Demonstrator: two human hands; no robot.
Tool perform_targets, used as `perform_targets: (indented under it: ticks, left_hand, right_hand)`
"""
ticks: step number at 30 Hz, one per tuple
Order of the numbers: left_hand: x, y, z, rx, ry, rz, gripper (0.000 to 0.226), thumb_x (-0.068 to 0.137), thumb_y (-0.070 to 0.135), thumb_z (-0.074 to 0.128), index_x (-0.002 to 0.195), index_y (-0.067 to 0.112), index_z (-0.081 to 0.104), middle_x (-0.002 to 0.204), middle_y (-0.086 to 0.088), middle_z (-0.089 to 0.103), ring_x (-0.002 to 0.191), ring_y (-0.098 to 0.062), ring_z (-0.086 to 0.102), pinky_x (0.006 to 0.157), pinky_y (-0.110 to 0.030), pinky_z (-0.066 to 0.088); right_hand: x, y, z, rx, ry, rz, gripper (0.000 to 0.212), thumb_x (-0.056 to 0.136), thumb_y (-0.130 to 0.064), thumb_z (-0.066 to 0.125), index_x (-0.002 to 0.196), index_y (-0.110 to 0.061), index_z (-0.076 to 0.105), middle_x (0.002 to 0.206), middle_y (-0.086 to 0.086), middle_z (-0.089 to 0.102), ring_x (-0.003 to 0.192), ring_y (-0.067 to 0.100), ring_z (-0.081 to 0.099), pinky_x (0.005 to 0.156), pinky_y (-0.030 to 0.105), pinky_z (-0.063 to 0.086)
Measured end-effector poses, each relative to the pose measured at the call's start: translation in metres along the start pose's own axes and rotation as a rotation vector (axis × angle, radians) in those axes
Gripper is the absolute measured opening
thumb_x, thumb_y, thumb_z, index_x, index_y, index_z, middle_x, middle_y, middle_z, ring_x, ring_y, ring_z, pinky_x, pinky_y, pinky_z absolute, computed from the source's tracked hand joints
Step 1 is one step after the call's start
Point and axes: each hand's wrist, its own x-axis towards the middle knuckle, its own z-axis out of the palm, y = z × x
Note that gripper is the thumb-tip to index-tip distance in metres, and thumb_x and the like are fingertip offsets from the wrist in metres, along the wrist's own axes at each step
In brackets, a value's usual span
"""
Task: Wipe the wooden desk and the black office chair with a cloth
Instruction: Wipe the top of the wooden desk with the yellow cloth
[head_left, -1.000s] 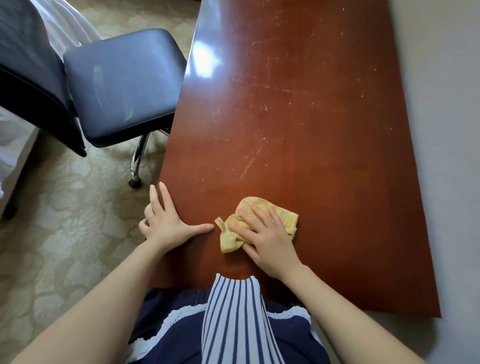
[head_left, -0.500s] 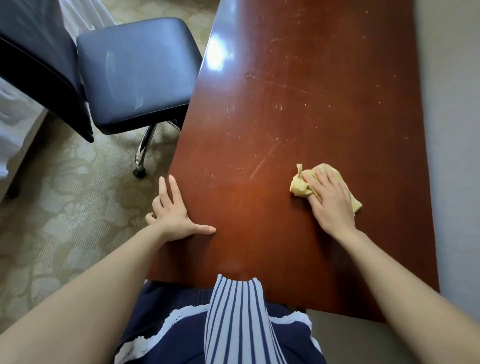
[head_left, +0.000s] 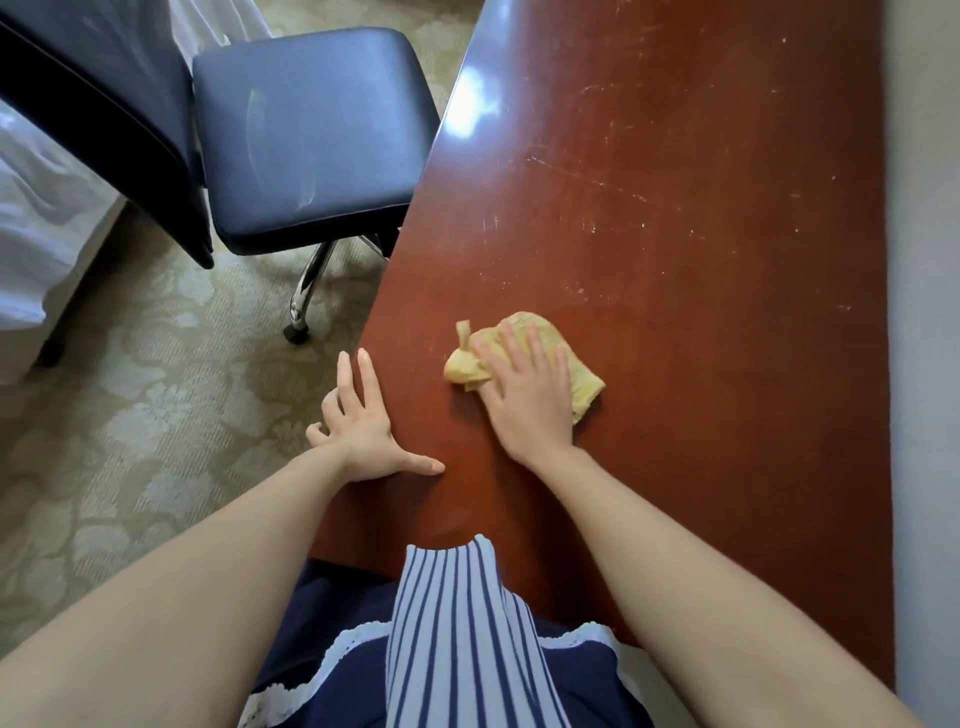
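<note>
1. Head view: one yellow cloth (head_left: 524, 358), crumpled and soft, lies on the glossy, scratched wooden counter (head_left: 675, 208), long axis running left to right.
2. Right hand (head_left: 527, 402) presses it flat, fingers (head_left: 535, 345) straight, slightly spread.
3. Left hand (head_left: 363, 431) rests on the counter's edge, fingers splayed.
4. One padded black chair (head_left: 306, 135) stands far left of them.

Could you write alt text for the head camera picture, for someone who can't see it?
Seen from above, a person's right hand presses a crumpled yellow cloth flat on a scratched wooden desk, while the left hand rests spread on the desk's edge. A black office chair stands on patterned carpet beside the desk.
</note>
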Motion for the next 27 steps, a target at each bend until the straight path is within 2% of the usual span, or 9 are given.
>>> perform_targets:
  ticks: [4,7,12,15,19,23,27]
  left_hand:
    - [0.000,0.000,0.000,-0.004,0.007,-0.004,0.161,0.041,0.075,0.076,0.127,0.028,-0.050,0.141,0.003,-0.046,0.142,-0.029,-0.005,0.110,-0.050,0.018]
    - [-0.001,0.000,0.000,0.003,-0.001,-0.006,0.160,0.041,0.076,0.076,0.128,0.027,-0.049,0.142,0.002,-0.046,0.142,-0.029,-0.005,0.110,-0.050,0.019]
    - [-0.001,0.000,0.000,-0.006,-0.007,-0.009,0.160,0.039,0.078,0.075,0.128,0.029,-0.049,0.142,0.003,-0.045,0.143,-0.029,-0.005,0.110,-0.049,0.020]
    - [0.000,0.001,0.002,0.000,0.005,-0.014,0.161,0.037,0.079,0.074,0.126,0.029,-0.051,0.142,0.004,-0.045,0.143,-0.029,-0.004,0.109,-0.049,0.021]
    - [0.000,0.000,0.002,0.009,0.019,-0.020,0.161,0.036,0.081,0.073,0.118,0.031,-0.056,0.142,0.003,-0.045,0.143,-0.028,-0.003,0.107,-0.048,0.023]
    - [0.000,0.000,0.002,0.020,0.021,-0.016,0.161,0.037,0.081,0.072,0.118,0.029,-0.056,0.139,0.003,-0.048,0.142,-0.028,-0.003,0.107,-0.048,0.023]
    - [0.000,0.001,0.002,0.016,0.007,-0.007,0.160,0.040,0.080,0.073,0.118,0.028,-0.057,0.137,0.002,-0.049,0.142,-0.028,-0.005,0.108,-0.048,0.022]
  right_hand:
    - [-0.033,0.004,0.007,-0.038,-0.060,-0.219,0.047,0.097,-0.038,0.040,0.144,-0.040,0.033,0.156,-0.008,0.022,0.147,0.019,0.007,0.117,0.041,-0.003]
    - [-0.059,0.020,0.006,-0.052,-0.065,-0.308,0.047,0.095,-0.037,0.046,0.141,-0.037,0.040,0.152,-0.005,0.033,0.144,0.022,0.019,0.116,0.042,0.008]
    - [-0.083,0.055,-0.005,-0.093,-0.058,-0.289,0.047,0.091,-0.035,0.045,0.138,-0.034,0.047,0.147,-0.003,0.042,0.140,0.023,0.031,0.113,0.042,0.020]
    - [-0.075,0.076,-0.014,-0.099,-0.030,-0.270,0.050,0.087,-0.026,0.055,0.136,-0.032,0.050,0.146,0.000,0.043,0.138,0.025,0.035,0.112,0.042,0.021]
    - [-0.048,0.097,-0.028,-0.084,-0.027,-0.189,0.052,0.091,-0.019,0.059,0.139,-0.032,0.044,0.150,-0.001,0.035,0.142,0.023,0.026,0.115,0.040,0.014]
    - [-0.007,0.097,-0.038,-0.073,-0.021,-0.075,0.048,0.099,-0.027,0.044,0.145,-0.036,0.031,0.156,-0.004,0.021,0.146,0.019,0.010,0.116,0.036,0.003]
    - [0.037,0.079,-0.039,-0.062,-0.059,-0.020,0.047,0.101,-0.033,0.036,0.147,-0.039,0.025,0.159,-0.004,0.010,0.147,0.019,0.000,0.116,0.040,0.000]
